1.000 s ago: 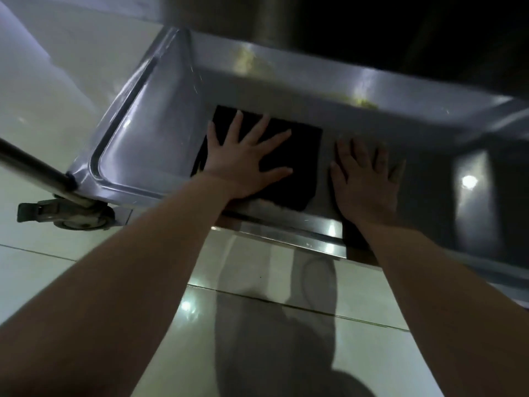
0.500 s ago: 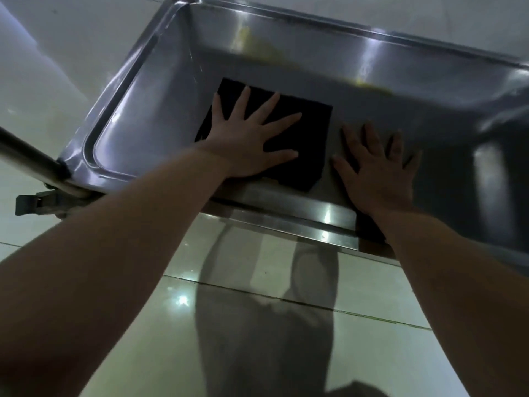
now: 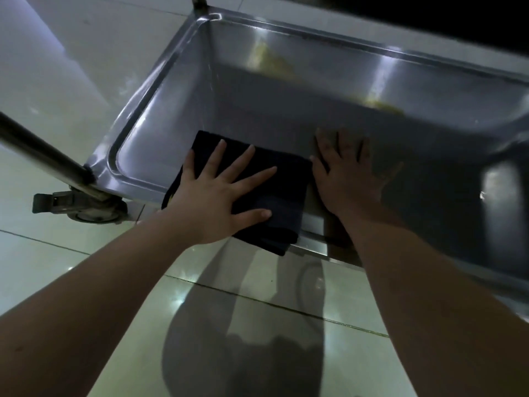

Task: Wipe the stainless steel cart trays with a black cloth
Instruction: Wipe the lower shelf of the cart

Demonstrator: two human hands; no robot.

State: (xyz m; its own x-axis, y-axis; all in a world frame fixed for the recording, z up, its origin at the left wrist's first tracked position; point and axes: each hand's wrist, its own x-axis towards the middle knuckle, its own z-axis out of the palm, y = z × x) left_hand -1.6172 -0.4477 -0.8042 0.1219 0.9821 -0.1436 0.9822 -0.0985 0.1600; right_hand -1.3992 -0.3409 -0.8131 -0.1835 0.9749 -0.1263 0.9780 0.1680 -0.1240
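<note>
Both hands flat: left hand point(image 3: 217, 202) presses black cloth point(image 3: 274, 196), right hand point(image 3: 347, 179) on tray point(image 3: 177, 90).

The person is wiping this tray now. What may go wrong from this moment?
1. The black cloth under the flat left hand hangs over the near rim of the tray; it may slide off onto the floor.
2. The yellow marks on the far wall may be missed.
3. The bare right hand pressing inside the tray may leave prints.
</note>
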